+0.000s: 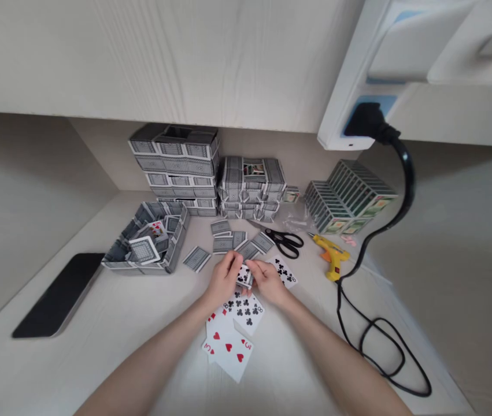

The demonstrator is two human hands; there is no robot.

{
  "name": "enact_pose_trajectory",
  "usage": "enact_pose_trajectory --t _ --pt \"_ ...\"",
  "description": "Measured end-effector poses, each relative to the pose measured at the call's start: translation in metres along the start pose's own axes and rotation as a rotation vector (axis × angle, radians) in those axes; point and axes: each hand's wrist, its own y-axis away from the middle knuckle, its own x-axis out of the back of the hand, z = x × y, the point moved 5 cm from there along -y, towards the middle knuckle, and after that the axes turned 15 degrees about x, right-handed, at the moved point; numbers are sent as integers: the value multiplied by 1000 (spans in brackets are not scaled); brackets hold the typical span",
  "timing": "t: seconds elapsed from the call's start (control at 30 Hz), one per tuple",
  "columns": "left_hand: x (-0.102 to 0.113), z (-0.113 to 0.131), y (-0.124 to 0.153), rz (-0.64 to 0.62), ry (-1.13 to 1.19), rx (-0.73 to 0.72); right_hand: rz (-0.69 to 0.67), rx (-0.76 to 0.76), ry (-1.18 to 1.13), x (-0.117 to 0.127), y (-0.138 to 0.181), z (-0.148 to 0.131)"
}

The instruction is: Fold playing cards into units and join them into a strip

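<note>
Between my two hands is a playing card [244,276] with black clubs, its edges looking folded. My left hand [224,278] grips its left side, thumb on top. On the other side my right hand [267,279] pinches it with thumb and fingers. Just below lie loose face-up cards: an eight of clubs [248,312] and a three of hearts [230,348]. A nine of clubs [287,274] lies beside my right hand. Several grey-backed folded cards [223,244] are spread beyond my fingers. Fingers partly cover the held card.
Black scissors [287,240] and a yellow glue gun [333,257] lie to the right, with a black cord [361,245] looping down. At left are a card-made tray [171,254] and a black phone [61,294]. Stacked card boxes [185,167] and packed card decks [358,193] stand behind.
</note>
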Motion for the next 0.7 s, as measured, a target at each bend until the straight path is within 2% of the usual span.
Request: enact_pose_trajectory --t 0.2,0.3,0.37,0.53,0.7 --pt "3 0 0 68 -38 4 -17 36 59 -3 1 -5" --pt "9 1 -1 202 -151 -20 -11 28 51 -3 1 -3" --pt "11 2 -1 249 -209 -31 0 27 29 -2 1 -2" --pt "7 2 -2 169 -223 -49 -7 6 -33 -1 0 -3" --pt "8 1 -3 116 -133 -53 -24 -52 -210 -2 1 -1"
